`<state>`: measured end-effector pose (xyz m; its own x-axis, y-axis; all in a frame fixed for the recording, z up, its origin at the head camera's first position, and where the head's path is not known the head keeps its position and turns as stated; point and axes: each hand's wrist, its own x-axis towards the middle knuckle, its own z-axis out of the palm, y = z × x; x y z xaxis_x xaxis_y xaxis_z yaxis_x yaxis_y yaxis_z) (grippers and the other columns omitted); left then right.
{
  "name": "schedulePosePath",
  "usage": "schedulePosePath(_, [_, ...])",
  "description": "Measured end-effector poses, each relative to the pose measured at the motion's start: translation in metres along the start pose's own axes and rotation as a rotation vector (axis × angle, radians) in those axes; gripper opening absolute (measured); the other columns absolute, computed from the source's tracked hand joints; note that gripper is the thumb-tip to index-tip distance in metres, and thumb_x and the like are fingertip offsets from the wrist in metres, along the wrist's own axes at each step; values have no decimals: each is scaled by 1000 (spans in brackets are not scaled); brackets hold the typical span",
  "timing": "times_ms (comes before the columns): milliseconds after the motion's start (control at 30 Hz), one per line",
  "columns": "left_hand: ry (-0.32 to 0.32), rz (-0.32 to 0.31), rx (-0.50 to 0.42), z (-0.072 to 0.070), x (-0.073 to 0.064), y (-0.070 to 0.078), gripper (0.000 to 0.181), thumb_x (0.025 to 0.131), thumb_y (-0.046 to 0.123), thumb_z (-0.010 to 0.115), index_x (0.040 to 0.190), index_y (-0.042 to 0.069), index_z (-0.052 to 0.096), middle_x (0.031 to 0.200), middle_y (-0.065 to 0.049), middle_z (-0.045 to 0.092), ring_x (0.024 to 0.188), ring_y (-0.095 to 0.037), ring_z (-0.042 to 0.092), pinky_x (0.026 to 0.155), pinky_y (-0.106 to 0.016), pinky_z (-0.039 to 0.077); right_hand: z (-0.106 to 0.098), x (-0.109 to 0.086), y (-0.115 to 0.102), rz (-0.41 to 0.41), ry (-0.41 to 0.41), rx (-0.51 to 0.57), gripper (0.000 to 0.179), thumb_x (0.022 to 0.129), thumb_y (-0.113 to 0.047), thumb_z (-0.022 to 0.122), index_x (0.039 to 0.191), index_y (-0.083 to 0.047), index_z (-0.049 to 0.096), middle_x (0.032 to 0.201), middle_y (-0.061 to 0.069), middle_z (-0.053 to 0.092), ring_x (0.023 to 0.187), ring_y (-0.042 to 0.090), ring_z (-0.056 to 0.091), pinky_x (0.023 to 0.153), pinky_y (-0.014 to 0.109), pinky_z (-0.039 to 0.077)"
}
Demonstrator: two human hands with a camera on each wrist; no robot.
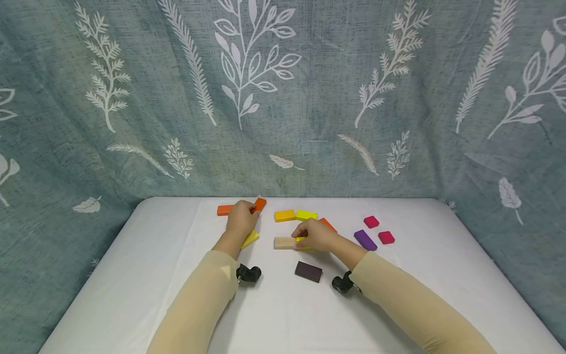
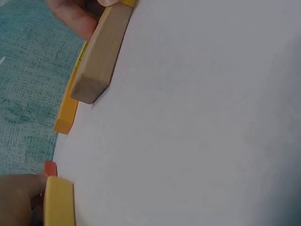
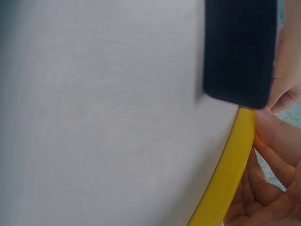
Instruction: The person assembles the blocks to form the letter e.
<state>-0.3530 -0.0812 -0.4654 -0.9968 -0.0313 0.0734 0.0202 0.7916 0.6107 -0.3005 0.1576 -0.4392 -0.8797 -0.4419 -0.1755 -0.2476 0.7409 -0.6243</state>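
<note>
Toward the back of the white table, my left hand (image 1: pixel 240 219) pinches a tilted orange block (image 1: pixel 260 204) between thumb and fingers. Another orange block (image 1: pixel 224 210) lies just left of this hand, and a pale yellow block (image 1: pixel 250 239) lies below it, partly hidden by the wrist. My right hand (image 1: pixel 315 235) grips a bright yellow block (image 1: pixel 304 243), mostly covered by the fingers. That block stands end to end with a plain wooden block (image 2: pixel 103 54). Beyond the right hand, part of an orange-red block (image 1: pixel 327 225) shows.
Behind the wooden block, an amber block (image 1: pixel 285 215) and a yellow block (image 1: pixel 307 215) lie in a row. A dark brown block (image 1: pixel 308 271) is nearer the front. To the right are a purple block (image 1: pixel 365 240) and two crimson pieces (image 1: pixel 371 221). A patterned curtain (image 1: pixel 283 98) hangs behind.
</note>
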Motion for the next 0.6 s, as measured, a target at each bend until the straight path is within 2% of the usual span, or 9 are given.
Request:
schedulePosePath(167, [-6, 5, 3, 0, 2, -2, 32, 97, 20, 67, 124, 4, 70, 124, -13, 67, 116, -30, 61, 97, -42, 50, 0, -1, -1, -4, 2, 8, 21, 87, -9, 78, 108, -7, 76, 104, 2, 72, 97, 15, 65, 86, 32, 54])
schedulePosePath(367, [-32, -6, 15, -3, -2, -3, 31, 96, 21, 69, 122, 6, 72, 123, -11, 68, 117, -29, 60, 98, -43, 49, 1, 0, -3, 30, 1, 15, 21, 86, -9, 79, 107, -8, 76, 103, 0, 72, 97, 14, 65, 87, 31, 54])
schedulePosePath(600, [-64, 59, 53, -6, -11, -6, 31, 94, 23, 72, 120, 7, 74, 120, -9, 69, 112, -28, 62, 96, -42, 50, 1, 0, -3, 53, 5, 18, 21, 86, -10, 79, 107, -10, 77, 103, -1, 72, 98, 13, 65, 87, 30, 54])
